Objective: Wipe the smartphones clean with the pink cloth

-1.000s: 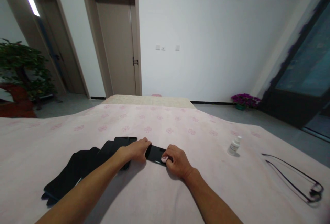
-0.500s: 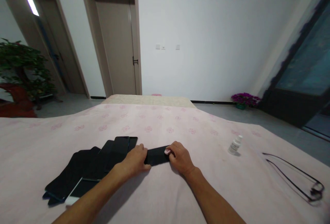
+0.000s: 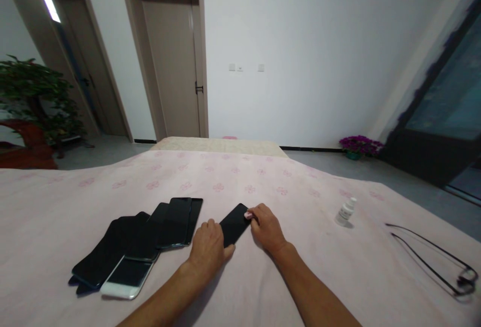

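Phone (image 3: 234, 225) aslant; far end rightward

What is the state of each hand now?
Left hand: closed, holding a black smartphone.
Right hand: closed, pinching a small pinkish pad.

Pink flower-print cloth (image 3: 361, 277) covers the broad surface, lightly wrinkled. At left lies a fan of overlapping dark smartphones (image 3: 176, 221); a white-framed smartphone (image 3: 130, 273) touches its near side. Single black smartphone (image 3: 234, 223) sits mid-cloth, angled. Farther right, a small white bottle (image 3: 344, 213) stands upright; beyond it rest dark-framed eyeglasses (image 3: 466, 281), temples spread.
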Tool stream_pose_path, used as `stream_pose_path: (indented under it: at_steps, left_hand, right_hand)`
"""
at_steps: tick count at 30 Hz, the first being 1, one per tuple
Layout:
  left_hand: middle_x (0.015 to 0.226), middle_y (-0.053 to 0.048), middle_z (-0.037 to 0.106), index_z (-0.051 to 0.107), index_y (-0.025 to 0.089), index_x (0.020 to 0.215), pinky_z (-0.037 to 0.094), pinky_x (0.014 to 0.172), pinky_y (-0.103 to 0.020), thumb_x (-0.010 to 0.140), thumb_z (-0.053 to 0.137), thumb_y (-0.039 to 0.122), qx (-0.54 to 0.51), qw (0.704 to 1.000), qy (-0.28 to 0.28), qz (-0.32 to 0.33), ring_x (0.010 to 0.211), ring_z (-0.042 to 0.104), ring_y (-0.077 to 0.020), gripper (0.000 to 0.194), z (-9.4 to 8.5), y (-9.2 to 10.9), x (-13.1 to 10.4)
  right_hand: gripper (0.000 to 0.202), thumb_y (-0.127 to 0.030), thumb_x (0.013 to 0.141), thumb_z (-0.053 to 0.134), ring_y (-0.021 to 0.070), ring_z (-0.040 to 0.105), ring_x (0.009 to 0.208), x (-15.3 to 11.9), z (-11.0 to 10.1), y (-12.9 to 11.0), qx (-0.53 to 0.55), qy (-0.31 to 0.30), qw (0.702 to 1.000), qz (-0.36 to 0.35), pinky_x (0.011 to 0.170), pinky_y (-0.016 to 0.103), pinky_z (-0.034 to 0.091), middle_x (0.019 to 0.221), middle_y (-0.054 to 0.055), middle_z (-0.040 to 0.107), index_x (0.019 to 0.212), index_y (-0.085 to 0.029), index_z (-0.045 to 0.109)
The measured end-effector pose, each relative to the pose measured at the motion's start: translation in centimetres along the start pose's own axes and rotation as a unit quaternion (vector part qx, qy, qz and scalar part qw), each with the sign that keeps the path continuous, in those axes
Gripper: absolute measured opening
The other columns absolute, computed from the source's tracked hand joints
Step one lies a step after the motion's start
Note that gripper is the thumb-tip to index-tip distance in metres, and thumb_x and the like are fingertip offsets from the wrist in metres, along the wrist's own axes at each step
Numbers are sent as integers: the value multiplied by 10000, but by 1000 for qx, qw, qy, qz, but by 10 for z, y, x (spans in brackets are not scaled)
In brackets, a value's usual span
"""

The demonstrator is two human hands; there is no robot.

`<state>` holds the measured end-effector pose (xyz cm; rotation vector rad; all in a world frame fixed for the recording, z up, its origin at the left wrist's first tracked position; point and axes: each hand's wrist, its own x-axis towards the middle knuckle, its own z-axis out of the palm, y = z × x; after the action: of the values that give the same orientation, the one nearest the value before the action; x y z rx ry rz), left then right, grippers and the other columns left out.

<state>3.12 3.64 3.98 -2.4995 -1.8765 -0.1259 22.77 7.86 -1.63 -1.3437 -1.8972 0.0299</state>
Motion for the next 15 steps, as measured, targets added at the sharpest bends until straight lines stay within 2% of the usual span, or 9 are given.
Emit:
stream_pose_path:
  at_steps: [4,8,11,15]
  left_hand:
    - [1052,-166,634,646,54,1096,456,911,-423,821,649,442,-17,1000,-10,17,1028,587,-326,475,-1,2,-10]
    - [1085,-145,629,614,92,1202,462,913,-438,811,686,383,-28,998,-25,57,1032,585,-322,493,5,0,-22]
    - [1146,-143,617,558,107,1307,456,938,-446,831,677,323,-28,997,4,75,1057,576,-316,536,17,-2,-26]
    - [1152,-141,620,566,90,1289,475,932,-430,854,658,245,-40,994,40,91,1045,584,-292,471,32,-3,-26]
  right_hand:
    - [287,-23,784,523,185,565,863,-1,1,-9,47,-41,996,-63,791,298,469,883,40,597,952,-208,664]
    - [257,-40,817,517,201,568,876,2,1,-8,27,-28,998,-41,804,323,475,889,55,606,956,-203,660]
    - [241,-52,841,509,213,569,889,4,1,-5,5,-10,1000,-12,817,344,476,892,67,607,958,-196,663]
    - [289,-25,802,527,198,571,881,1,0,-8,35,-39,997,-52,802,316,472,893,54,609,979,-200,673]
